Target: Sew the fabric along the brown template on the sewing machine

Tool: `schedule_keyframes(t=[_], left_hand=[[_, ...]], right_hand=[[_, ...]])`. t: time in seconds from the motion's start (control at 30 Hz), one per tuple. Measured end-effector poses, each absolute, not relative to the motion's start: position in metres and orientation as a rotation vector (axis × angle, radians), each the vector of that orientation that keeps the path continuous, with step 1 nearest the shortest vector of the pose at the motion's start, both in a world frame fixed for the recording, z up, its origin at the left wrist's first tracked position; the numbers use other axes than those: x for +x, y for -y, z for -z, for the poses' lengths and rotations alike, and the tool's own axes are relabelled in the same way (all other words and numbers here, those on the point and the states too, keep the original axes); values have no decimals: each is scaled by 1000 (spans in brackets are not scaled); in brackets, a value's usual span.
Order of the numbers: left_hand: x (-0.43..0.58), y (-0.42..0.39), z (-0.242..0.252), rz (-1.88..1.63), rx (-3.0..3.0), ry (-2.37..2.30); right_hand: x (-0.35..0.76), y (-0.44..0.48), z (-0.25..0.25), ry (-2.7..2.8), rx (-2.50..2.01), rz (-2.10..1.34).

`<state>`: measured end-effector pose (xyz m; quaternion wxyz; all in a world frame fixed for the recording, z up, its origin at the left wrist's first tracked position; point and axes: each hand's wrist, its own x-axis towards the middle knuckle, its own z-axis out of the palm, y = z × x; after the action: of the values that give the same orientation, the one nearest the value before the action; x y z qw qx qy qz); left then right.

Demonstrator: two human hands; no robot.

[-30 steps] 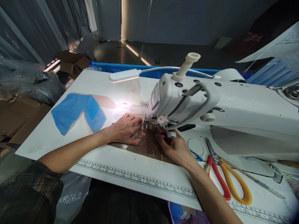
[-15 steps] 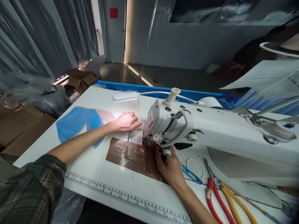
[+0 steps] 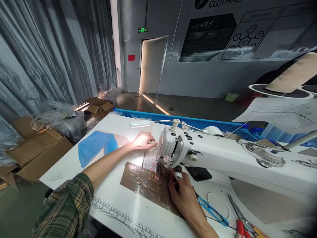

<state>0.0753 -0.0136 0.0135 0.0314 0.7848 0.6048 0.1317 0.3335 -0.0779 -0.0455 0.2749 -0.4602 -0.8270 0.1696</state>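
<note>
Got the right hand [image 3: 184, 198] over the right end of a brown sheet [image 3: 148, 188] lying flat on the white surface [image 3: 128, 202], with fingers bent in by the sewing machine [image 3: 210, 150], can't tell if pinching anything. Farther back, got the left hand [image 3: 142, 141] with fingers partly stretched, can't make out a grip, and a lamp [image 3: 140, 123] just beyond.

One left hand [image 3: 144, 141], one right hand [image 3: 183, 195]: two in play! One sewing machine [image 3: 210, 150] on the right, one brown plate [image 3: 143, 183] near, one lamp [image 3: 141, 124] beyond, one blue tool [image 3: 213, 211] near right; far off, one red notice [image 3: 131, 58], one green wall sign [image 3: 142, 30].
</note>
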Motion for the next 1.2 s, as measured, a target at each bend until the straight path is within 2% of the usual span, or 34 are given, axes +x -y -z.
schedule_keyframes(t=[0.13,0.4,0.63,0.83,1.03,1.2], left_hand=[[80,24,-7,-317,2492,-1779],[64,74,-16,-392,2466,-1803],[-21,148,-34,-674,2125,-2143],[-74,161,-27,-817,1682,-2464],[-61,143,-13,-975,1555,-2457],[-64,172,-23,-1203,1692,-2350]], right_hand=[[331,78,43,2211,-1233,-415],[332,71,49,2182,-1226,-409],[331,57,65,2167,-1196,-384],[333,54,70,2203,-1157,-324],[333,59,65,2225,-1119,-279],[331,64,62,2228,-1128,-263]])
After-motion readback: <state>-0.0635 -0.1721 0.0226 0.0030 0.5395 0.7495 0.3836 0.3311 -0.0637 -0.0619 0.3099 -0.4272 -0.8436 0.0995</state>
